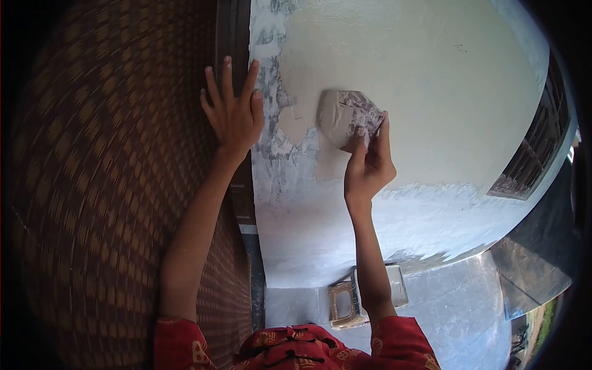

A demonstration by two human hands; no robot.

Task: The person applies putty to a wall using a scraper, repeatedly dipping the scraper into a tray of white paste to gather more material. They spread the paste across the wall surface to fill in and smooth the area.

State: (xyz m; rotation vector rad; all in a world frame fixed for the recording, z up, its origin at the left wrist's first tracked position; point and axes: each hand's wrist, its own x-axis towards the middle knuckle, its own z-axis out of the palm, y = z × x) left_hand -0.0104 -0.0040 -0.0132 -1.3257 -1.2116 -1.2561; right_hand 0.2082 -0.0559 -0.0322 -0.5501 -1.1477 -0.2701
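Note:
My right hand [370, 172] grips a flat, wide putty scraper [338, 117] smeared with whitish paste. Its blade lies close against the plastered wall [431, 86], within the smooth cream-coloured area. My left hand [236, 120] is open with fingers spread, at the wall's left edge beside the dark door frame [233, 37]. Between the hands, a rough strip of patchy grey and white plaster [271, 105] runs down the wall. Below the cream area, the surface turns whiter and uneven.
A woven bamboo panel [111, 160] fills the left side. Down on the grey tiled floor [444, 308], a wooden-framed piece [341, 302] stands near a pale container [398, 285], partly behind my right forearm. A window with a dark grille [535, 139] is at the right.

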